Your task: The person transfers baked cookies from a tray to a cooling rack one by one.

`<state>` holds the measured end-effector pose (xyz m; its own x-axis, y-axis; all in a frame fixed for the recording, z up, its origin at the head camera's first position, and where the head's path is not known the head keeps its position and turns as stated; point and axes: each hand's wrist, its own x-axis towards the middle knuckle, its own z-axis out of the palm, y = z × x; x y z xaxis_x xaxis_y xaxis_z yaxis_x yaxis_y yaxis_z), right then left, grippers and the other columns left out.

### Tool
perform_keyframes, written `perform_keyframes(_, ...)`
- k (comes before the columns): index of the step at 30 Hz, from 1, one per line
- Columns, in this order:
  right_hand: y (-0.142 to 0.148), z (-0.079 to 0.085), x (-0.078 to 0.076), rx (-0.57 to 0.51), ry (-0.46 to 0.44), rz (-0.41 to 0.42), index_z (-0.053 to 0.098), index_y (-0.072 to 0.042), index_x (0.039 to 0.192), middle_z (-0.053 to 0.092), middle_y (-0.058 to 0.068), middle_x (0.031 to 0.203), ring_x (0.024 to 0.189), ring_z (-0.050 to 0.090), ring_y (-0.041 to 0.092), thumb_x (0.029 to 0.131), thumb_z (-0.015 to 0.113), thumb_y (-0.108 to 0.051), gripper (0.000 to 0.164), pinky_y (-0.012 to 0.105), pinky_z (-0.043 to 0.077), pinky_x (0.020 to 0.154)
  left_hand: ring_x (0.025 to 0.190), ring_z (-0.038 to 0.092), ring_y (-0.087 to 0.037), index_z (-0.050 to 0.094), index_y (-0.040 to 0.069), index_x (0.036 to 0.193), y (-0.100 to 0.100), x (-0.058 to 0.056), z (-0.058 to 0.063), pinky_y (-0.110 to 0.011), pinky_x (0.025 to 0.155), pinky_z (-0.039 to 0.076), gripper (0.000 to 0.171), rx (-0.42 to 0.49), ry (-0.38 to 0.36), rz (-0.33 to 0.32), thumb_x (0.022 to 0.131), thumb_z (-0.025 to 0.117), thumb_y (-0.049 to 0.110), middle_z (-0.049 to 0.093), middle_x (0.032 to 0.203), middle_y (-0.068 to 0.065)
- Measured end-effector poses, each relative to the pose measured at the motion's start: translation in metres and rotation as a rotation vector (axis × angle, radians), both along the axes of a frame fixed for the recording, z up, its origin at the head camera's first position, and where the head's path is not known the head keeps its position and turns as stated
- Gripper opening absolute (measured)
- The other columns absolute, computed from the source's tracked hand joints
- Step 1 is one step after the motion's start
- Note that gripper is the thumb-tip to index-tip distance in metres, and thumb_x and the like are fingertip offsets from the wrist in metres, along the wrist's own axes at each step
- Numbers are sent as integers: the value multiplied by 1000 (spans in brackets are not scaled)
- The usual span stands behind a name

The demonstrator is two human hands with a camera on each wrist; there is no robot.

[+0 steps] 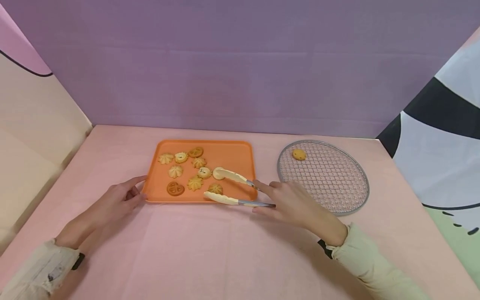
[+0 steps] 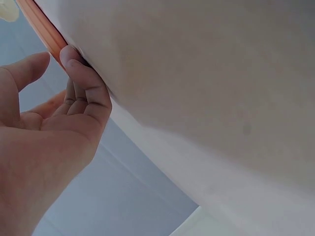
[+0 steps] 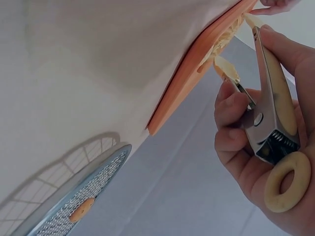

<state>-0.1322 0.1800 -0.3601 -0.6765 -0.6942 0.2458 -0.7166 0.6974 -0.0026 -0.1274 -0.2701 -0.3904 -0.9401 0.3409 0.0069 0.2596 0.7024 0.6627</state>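
Note:
At its left edge, an orange tray [image 1: 236, 156] is held by my left hand [image 1: 118, 200], index finger and thumb at the rim. My right hand [image 1: 290, 204] grips metal tongs [image 3: 266, 98] with cream tips and a cream ring at the handle end. The tongs' arms are spread over the tray's front right part. One tip overlaps a pale round cookie [image 1: 216, 173]; the other lies along the front rim, close to a flower-shaped cookie [image 1: 215, 188]. Several other cookies, among them a pretzel-shaped cookie [image 1: 175, 188] and a star-shaped cookie [image 1: 195, 183], lie on the tray's left half.
Right of the tray stands a round wire rack [image 1: 330, 179] with a grey rim. One oval yellow cookie [image 1: 298, 154] lies near its back left edge. A pink cloth [image 1: 180, 250] covers the table, with a purple backdrop [image 1: 240, 83] behind.

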Motion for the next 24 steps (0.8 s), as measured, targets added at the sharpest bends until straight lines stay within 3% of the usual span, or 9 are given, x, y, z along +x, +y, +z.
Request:
perform_keyframes(10,-5,-3,-4,-30,-38,48,68,-13,126,50,-8,60,49,37,4,86,77,-43,51,21,33,43,68,52,-10,42,-6,144,1,0,2,-22,58,44,55,-12,-8,-3,96,65,8,61,83,-2)
perform_keyframes(17,-7,-3,-6,-34,-88,27,67,-13,128,49,-9,60,51,40,4,87,76,-42,51,21,34,43,69,52,-12,41,-6,145,2,0,3,-22,58,44,57,-21,-36,14,96,65,10,60,84,-3)
perform_keyframes(24,-7,-4,-11,-33,-143,-1,65,-16,132,51,-8,66,55,42,7,87,76,-44,54,23,37,47,67,51,-10,41,-6,145,3,0,3,-22,58,43,57,-28,-15,0,97,65,11,60,82,-2)
